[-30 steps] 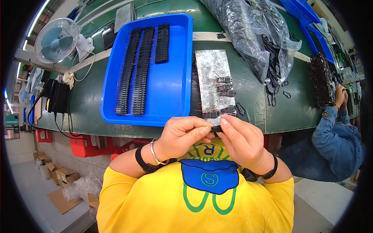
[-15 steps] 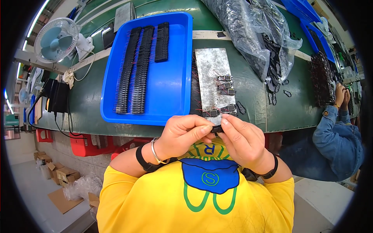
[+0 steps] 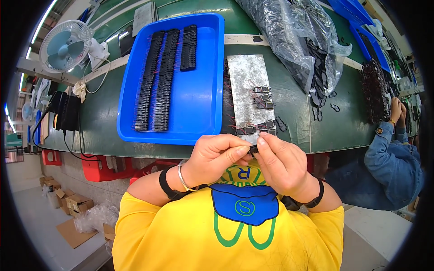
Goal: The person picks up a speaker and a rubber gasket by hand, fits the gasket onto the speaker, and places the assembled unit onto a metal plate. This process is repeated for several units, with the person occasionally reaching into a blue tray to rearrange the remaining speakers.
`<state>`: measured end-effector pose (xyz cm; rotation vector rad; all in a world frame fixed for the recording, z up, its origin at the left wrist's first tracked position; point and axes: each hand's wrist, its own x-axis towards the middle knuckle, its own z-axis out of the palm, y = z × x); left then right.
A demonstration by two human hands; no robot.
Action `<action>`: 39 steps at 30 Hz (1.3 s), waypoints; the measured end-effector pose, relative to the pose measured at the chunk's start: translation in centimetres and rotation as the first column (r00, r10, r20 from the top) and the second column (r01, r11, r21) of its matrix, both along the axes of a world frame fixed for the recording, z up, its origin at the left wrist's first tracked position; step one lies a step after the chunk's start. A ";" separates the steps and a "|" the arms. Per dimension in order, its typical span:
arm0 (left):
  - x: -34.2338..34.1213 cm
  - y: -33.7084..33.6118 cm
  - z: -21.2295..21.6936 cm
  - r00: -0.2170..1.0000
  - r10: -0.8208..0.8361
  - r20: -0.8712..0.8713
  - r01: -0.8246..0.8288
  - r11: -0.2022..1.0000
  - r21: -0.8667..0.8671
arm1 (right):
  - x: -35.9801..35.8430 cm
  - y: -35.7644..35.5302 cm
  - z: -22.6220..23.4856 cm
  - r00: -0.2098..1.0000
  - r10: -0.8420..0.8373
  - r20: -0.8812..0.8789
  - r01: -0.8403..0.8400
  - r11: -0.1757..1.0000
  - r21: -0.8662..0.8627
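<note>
At the table's near edge, my left hand and my right hand meet around a small black part. Both hands pinch it between thumb and fingers, which cover much of it. Just beyond my fingertips lies a bare metal plate. On it rest several small black speaker-like pieces with thin red wires, some of them close to my fingers. Thin black gasket-like outlines lie on the table right of the plate.
Left of the plate, a blue tray holds rows of black wired pieces. An open plastic bag spills black outlines at the back right. A fan and black adapter stand left. Another person's hands work at far right.
Both hands keep their pinch on the small black part, with only slight finger movement. The part is tilted a little differently. The tray and plate pieces have not visibly moved.
</note>
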<state>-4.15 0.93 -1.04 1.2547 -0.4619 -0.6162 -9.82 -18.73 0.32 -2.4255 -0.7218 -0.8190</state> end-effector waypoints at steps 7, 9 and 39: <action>0.0 -0.1 0.0 0.959 0.050 0.280 -0.069 0.996 0.056 | 0.2 0.2 -0.1 0.999 0.005 0.042 -0.005 1.000 -0.009; 0.0 -0.1 0.1 0.910 0.057 0.410 -0.120 0.984 0.130 | 0.3 0.3 -0.1 0.999 0.012 0.044 -0.012 1.000 0.001; 1.8 0.4 -0.4 0.750 0.086 0.656 -0.102 0.995 -0.013 | 1.7 -1.1 -0.7 0.885 0.372 -0.281 -0.150 0.798 0.583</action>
